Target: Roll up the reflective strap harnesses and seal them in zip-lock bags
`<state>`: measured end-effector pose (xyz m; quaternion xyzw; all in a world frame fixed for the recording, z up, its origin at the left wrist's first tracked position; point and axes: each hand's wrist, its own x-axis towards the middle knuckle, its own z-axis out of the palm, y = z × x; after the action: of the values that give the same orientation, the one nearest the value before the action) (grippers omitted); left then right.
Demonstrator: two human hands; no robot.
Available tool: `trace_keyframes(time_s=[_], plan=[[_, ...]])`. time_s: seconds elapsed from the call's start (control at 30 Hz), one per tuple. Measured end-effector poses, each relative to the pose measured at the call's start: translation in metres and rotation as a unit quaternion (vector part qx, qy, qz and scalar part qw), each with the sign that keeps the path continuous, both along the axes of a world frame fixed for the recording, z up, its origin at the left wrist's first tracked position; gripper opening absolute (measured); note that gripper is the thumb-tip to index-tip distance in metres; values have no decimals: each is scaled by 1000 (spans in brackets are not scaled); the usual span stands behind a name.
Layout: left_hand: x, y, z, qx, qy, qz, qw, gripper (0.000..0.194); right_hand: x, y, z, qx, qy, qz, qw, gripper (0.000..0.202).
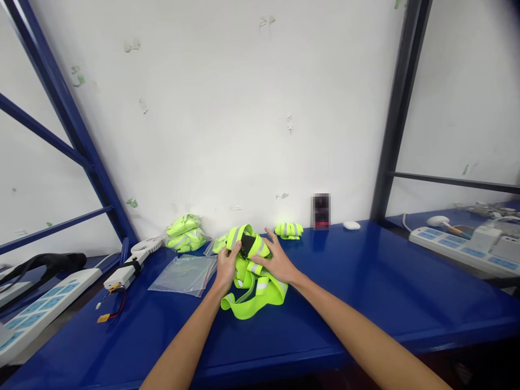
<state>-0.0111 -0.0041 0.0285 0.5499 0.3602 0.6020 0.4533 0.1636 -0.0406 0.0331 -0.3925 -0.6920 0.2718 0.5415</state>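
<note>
Currently in hand: fluorescent yellow-green fabric strap with silver stripes [260, 307]

Bunched just above the glossy blue counter [337, 281], with lower loops lying slack on it. Pinched between thumb and fingers of the left hand [227, 266], beside a black patch [248, 246]; cupped by the loosely open right hand [280, 262], with fingers spread and thumb against the fabric. Probably at the gathering or untangling step; for the next move, apparently needing a steady left pinch and right fingers closed on the slack.
</note>
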Motion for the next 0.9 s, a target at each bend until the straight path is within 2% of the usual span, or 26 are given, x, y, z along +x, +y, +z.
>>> trace_keyframes(time_s=[0.07,0.2,0.33,0.43,0.53,0.67,0.8,0.9], plan=[[1,-3,3,25,36,6,999,43,1,0,3,17,6,-3,1000,56],[3,-8,6,67,97,32,993,36,1,-2,9,2,34,55,998,51],[5,-13,4,96,79,53,991,35,0,-4,13,-20,62,101,993,45],[5,-15,3,78,58,2,995,45,-1,-2,13,-58,111,127,984,43],[7,-15,4,55,41,-57,996,55,-2,2,10,-94,173,115,974,43],[10,-11,3,25,28,-96,995,61,-3,5,11,-123,251,97,955,41],[10,-10,2,19,60,-104,993,59,-3,4,15,-147,323,81,931,36],[9,-10,3,-7,66,-152,986,55,-1,5,17,-159,383,82,906,35]])
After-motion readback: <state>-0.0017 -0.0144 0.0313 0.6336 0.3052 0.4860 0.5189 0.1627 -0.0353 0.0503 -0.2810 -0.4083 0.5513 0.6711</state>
